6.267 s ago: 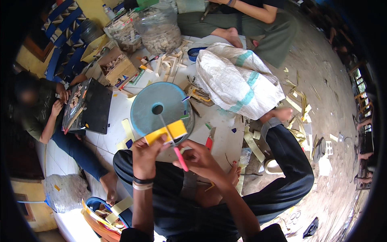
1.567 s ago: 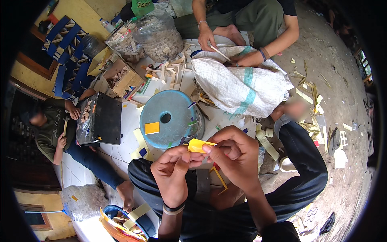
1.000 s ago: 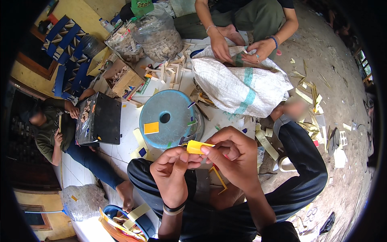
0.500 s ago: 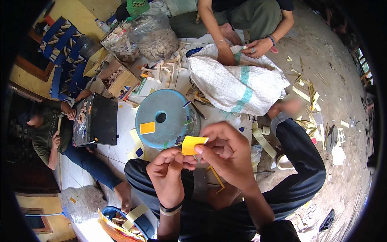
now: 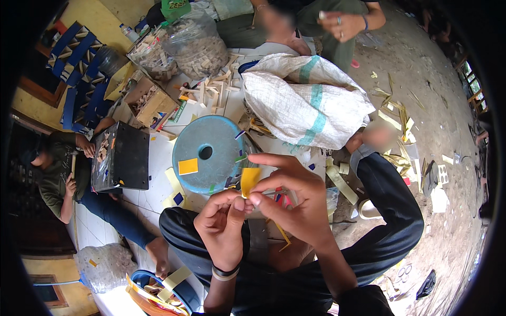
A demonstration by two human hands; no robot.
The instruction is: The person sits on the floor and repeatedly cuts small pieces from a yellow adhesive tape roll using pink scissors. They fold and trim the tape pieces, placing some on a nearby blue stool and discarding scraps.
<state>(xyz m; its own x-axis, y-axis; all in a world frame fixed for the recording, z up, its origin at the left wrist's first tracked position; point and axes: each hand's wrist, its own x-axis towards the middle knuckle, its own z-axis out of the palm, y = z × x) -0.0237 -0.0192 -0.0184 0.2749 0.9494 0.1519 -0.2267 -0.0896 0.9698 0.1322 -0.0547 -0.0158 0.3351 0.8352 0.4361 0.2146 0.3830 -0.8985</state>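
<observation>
Above the round blue-grey stool [image 5: 185, 142], a small yellow square of sheet material [image 5: 250, 180] stands tilted between my hands. My right hand [image 5: 292, 195] pinches its lower edge between thumb and fingers, with the index finger stretched out above. Just to the left, my left hand [image 5: 225, 226] has its thumb and fingertips pressed together at the bottom corner of the same square. A second yellow square [image 5: 188, 167], white along its edge, lies flat on the stool top. Small blue and green scraps lie by the stool's right rim, partly behind my right hand.
Beyond the stool lies a white woven sack [image 5: 295, 100] with a green stripe. A co-worker's hand [image 5: 342, 25] is raised past it. Wood pieces fill a box [image 5: 153, 108] and a clear bag [image 5: 197, 47]. Another person with a hammer [image 5: 73, 160] sits left by a black board [image 5: 124, 158].
The yellow square has turned from lying sideways to standing more upright, and my right index finger has stretched out. The co-worker's hands have come off the sack, one lifting up.
</observation>
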